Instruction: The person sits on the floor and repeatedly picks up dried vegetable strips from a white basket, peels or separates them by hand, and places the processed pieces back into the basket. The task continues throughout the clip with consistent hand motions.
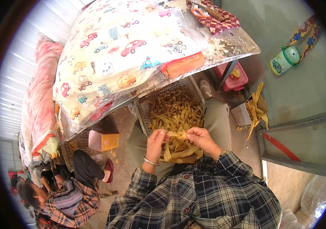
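Note:
Between my two hands stretches a pale yellow, folded strip (177, 135), perhaps dried tofu skin. My left hand (156, 140) pinches its left end between thumb and fingers. The right end is pinched in my right hand (201, 138). Beneath them, between my knees, stands a perforated plastic crate (144, 116) holding many short yellow-brown knotted or rolled pieces (177, 107). Longer flat strips (184, 153) of the same material lie nearest my lap, below the hands.
Ahead stands a worn table (231, 45) bearing a plastic-wrapped car-print bundle (117, 54). Right of my knee, an open carton (241, 114) holds loose strips. A pink plastic box (231, 75) sits under the table. Another person (65, 197) sits at lower left, near a yellow box (110, 142).

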`<state>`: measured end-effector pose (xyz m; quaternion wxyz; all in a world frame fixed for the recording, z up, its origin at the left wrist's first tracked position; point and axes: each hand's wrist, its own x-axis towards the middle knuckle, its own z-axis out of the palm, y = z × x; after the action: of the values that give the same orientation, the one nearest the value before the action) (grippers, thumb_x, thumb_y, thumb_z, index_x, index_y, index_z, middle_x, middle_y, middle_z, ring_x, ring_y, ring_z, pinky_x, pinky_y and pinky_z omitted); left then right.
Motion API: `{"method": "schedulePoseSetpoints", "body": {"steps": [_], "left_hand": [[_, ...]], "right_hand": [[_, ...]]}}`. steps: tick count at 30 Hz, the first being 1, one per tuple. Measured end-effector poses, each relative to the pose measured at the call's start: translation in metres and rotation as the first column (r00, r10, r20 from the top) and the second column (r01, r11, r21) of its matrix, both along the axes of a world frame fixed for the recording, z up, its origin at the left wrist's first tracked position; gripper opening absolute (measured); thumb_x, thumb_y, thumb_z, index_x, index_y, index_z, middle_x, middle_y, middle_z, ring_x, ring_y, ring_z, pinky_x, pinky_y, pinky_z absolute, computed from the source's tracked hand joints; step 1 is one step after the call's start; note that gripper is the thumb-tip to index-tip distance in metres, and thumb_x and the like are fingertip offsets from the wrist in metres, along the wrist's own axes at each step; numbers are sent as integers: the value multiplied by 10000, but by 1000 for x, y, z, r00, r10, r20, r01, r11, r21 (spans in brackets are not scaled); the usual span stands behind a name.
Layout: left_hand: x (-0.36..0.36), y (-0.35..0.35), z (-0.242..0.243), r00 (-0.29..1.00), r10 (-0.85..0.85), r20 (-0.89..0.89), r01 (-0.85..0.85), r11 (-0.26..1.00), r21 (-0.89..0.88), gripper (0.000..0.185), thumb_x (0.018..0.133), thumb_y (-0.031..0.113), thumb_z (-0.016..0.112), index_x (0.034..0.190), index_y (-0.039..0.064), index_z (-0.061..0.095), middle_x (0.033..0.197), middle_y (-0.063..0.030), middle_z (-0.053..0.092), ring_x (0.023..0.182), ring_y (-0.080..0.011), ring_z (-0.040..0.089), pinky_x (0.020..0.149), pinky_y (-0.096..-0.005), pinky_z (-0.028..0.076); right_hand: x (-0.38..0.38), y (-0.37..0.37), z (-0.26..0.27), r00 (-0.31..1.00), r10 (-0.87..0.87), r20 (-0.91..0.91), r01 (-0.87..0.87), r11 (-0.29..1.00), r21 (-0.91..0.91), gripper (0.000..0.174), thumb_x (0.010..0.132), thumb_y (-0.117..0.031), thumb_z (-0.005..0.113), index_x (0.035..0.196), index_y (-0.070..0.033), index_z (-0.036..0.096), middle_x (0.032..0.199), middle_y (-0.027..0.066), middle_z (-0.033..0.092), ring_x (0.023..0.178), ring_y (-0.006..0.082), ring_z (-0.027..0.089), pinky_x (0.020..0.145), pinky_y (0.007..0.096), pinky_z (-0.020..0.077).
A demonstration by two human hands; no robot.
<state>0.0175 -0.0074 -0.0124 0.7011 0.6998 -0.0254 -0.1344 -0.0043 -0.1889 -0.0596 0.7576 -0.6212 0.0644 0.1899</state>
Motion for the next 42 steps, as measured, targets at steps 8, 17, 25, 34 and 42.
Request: {"method": "schedulePoseSetpoints", "body": {"steps": [8,17,25,34,42], "left_hand": [[-15,3,-23,814,-484,320,-104,421,901,129,662,116,538,758,55,476,742,-146,561,549,-319,543,481,-416,426],[6,12,-14,700,-709,88,-3,120,993,109,672,179,534,626,80,530,480,-75,511,458,-258,536,493,-401,425],[20,-1,24,858,-221,463,-169,731,662,412,700,266,637,1002,35,480,865,-110,551,790,-213,552,633,-297,450],[10,-4,-7,759,-397,-516,-181,633,-753,247,874,295,411,802,64,462,742,-52,505,575,-153,472,547,-268,405],[-10,-26,47,934,-180,-308,88,953,-289,73,763,-4,479,812,46,456,676,-2,473,575,-59,424,500,-180,355]], "right_hand": [[9,39,10,913,291,285,-160,900,-407,145,767,-145,513,753,-4,544,672,155,557,611,269,533,571,337,417],[11,3,19,866,440,237,-188,726,-661,177,799,-226,510,803,-71,595,662,126,568,602,296,539,550,371,416],[31,1,39,770,16,637,331,844,-421,228,852,-197,484,1017,-59,560,735,79,607,562,200,568,501,288,448],[-21,37,25,985,-157,71,85,803,590,210,869,-149,469,960,23,547,843,65,582,785,139,541,715,255,437],[6,25,22,937,-102,334,120,992,-31,194,869,-180,428,861,-3,507,783,102,548,738,167,518,619,307,393]]}}
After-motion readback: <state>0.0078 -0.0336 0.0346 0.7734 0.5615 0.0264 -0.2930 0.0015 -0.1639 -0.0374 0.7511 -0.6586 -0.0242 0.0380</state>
